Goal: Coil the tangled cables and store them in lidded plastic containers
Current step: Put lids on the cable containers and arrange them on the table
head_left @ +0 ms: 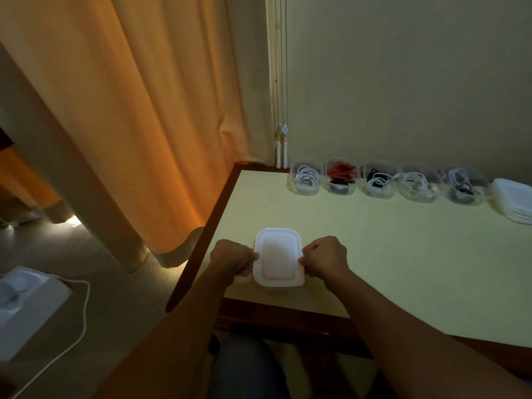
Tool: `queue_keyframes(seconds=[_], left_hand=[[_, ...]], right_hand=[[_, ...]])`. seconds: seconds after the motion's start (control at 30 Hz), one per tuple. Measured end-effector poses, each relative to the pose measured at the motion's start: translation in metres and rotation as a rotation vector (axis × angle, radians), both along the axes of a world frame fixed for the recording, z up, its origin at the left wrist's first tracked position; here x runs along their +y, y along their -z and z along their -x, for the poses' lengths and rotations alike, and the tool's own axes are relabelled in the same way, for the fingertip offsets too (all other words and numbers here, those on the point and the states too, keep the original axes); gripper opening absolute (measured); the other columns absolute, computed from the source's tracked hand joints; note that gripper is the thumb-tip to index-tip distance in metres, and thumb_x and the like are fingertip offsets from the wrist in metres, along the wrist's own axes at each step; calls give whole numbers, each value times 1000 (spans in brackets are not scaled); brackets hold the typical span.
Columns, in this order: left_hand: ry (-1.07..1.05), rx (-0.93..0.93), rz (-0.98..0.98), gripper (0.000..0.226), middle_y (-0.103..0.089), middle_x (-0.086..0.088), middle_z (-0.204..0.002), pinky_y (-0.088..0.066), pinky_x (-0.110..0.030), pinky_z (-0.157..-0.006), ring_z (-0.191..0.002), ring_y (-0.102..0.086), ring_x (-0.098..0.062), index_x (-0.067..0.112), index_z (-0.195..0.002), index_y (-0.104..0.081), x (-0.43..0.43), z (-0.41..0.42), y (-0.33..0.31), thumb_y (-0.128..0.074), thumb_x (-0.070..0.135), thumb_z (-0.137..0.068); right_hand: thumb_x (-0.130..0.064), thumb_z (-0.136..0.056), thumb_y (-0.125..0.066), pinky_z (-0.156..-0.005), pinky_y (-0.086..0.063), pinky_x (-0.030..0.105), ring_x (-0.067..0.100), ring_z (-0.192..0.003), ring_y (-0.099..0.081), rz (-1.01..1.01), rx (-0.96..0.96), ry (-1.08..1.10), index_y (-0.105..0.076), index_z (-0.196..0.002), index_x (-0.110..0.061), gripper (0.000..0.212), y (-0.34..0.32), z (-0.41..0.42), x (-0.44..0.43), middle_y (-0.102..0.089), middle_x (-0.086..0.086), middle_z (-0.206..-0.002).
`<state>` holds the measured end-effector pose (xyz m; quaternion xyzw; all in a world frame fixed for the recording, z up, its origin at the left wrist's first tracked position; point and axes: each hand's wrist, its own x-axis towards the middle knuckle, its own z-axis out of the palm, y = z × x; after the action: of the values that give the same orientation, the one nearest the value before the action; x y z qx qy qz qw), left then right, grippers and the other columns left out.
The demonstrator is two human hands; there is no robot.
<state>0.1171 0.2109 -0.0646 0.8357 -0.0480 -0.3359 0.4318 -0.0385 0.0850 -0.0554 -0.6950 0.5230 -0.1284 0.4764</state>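
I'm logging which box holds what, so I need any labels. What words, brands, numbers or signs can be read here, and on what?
None can be read.
The white lidded container gripped by the left hand and the right hand has a blank lid.
The five clear containers by the wall and the stack of lids show no labels.
The white device on the floor is too blurred to tell.

Head-worn view, downward over table [374, 254]

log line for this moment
left hand, right hand grip lidded container | five open cable tubs at back | lid stack right
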Motion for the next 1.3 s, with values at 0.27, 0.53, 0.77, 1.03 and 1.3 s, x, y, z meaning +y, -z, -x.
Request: queue_keyframes(seconds=[0.27, 0.53, 0.77, 1.03, 1.3], left_hand=[[-13, 73, -14, 13, -75, -19, -96, -63, -43, -86, -89, -76, -30, -5, -95, -71, 35, -28, -7, -77, 0, -86], [-43, 82, 0, 16, -69, -18, -90, -58, -29, -48, -73, -70, -26, -6, -98, -64, 50, -43, -13, -75, -8, -86], [176, 53, -167, 30, -74, -20, -102, -65, -40, -77, -92, -76, -32, -6, -107, -64, 33, -62, -32, -77, 16, -91], [105, 111, -39, 17, -70, -14, -82, -61, -29, -64, -68, -69, -21, -7, -95, -68, 12, -74, -20, -76, 6, -90], [76, 72, 51, 35, -75, -13, -78, -64, -34, -66, -64, -75, -20, 1, -95, -68, 30, -74, -10, -89, 23, -77]], right_hand=[[7, -74, -82, -70, -64, 50, 37, -68, -75, -343, -84, -13, -71, -79, 9, 12, -3, -14, 27, -73, 23, -72], [5, -76, -81, -69, -64, 48, 33, -66, -75, -332, -9, -72, -69, -79, 9, 13, 1, -44, 36, -73, 21, -68], [8, -76, -79, -63, -63, 43, 36, -68, -75, -306, 4, -124, -67, -75, 8, 12, 1, -44, 35, -73, 23, -70], [8, -76, -80, -65, -64, 47, 37, -67, -75, -284, -4, -147, -69, -78, 8, 12, 1, -45, 34, -73, 23, -71], [2, -79, -81, -66, -64, 47, 34, -64, -75, -239, -56, -116, -70, -74, 3, 12, 7, -42, 39, -73, 19, -67]])
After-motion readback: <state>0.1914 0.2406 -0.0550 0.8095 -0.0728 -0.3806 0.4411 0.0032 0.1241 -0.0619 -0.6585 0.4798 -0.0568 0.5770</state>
